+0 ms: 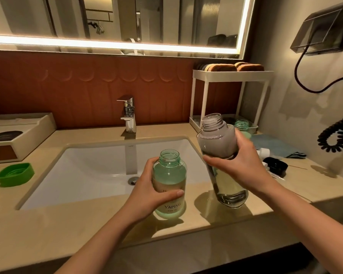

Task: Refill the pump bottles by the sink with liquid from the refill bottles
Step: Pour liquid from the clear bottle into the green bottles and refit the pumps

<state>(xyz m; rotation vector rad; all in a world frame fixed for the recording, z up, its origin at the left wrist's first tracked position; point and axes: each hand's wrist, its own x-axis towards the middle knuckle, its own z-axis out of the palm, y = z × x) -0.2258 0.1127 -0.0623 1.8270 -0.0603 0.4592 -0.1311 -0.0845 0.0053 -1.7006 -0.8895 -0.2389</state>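
A green-tinted bottle [169,175] labelled YAPING stands uncapped on the counter in front of the sink, with my left hand [149,191] wrapped around its lower half. To its right, my right hand [240,165] grips a taller clear refill bottle [219,139] around its middle. That bottle has no cap, leans slightly left, and is lifted just off the counter. Clear liquid shows in its bottom part. A second green bottle [242,124] stands behind it under the white rack.
The white sink [91,169] and chrome tap [129,113] lie behind the bottles. A green cap [15,174] rests on the counter at far left, near a tissue box [18,133]. A black pump head [275,166], blue cloth [275,145] and white rack [232,95] sit at right.
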